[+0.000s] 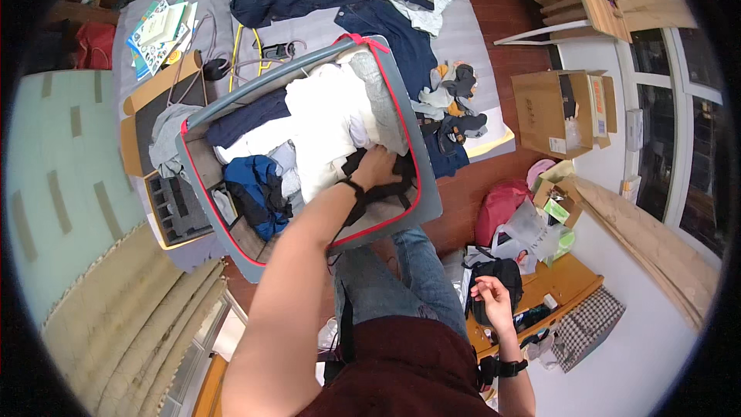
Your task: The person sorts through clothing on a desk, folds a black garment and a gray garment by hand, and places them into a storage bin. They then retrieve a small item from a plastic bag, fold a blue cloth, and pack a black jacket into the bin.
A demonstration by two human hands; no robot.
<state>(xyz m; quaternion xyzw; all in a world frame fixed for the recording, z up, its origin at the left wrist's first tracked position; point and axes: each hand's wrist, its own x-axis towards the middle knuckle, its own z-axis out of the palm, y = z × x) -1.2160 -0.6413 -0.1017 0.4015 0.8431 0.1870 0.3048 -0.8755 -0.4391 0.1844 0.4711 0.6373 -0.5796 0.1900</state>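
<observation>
A grey storage box (431,185) with red-trimmed edges stands open before me, over the bed's edge. My left hand (376,172) reaches into its near right corner, fingers down against black fabric (399,179); the fingertips are hidden, so a grip cannot be made out. Beside that hand lies a pile of white clothes (324,110), with a grey rolled garment (379,104) along the right wall. Dark navy cloth (249,119) fills the far left, and a blue and black garment (255,191) the near left. My right hand (493,296) hangs outside the box, empty, its fingers loosely bent.
Jeans (391,40), socks (457,87), hangers (236,58) and books (165,26) lie on the bed. Left of the box is an open cardboard box (130,145). At right are a carton (538,113), a red bag (501,208) and a black backpack (501,278).
</observation>
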